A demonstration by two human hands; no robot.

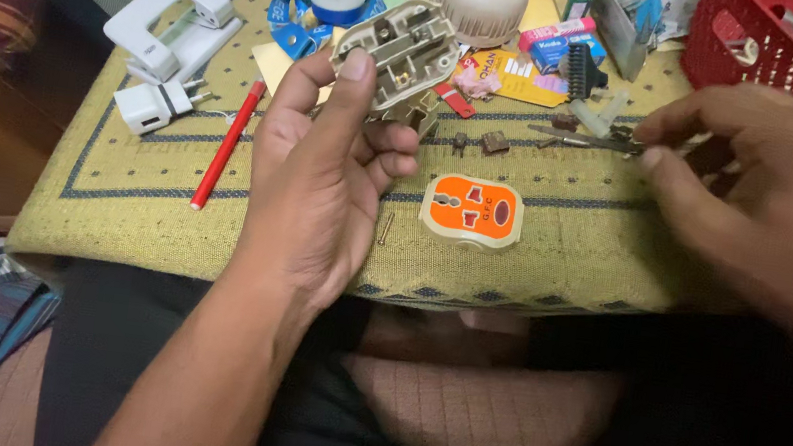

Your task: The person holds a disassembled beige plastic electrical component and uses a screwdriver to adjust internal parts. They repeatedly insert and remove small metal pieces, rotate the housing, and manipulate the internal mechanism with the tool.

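2 halves lying apart: beige socket base (407,53), interior exposed, is being gripped in the left hand (323,164), above the orange cover (472,210); right hand (764,187) is pinching small metal parts (589,136). Reassembly judged unfinished.

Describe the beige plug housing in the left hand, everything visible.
The beige plug housing looks like moulded plastic, an opened half-shell with its inside facing the camera: raised ribs and rectangular channels show, with no cover on it. It is held up above the yellow patterned cloth, tilted, its lower edge toward the palm. The left hand grips it, thumb pressed on the near face, fingers curled underneath. Nothing else touches it. The orange socket faceplate lies apart on the cloth below.
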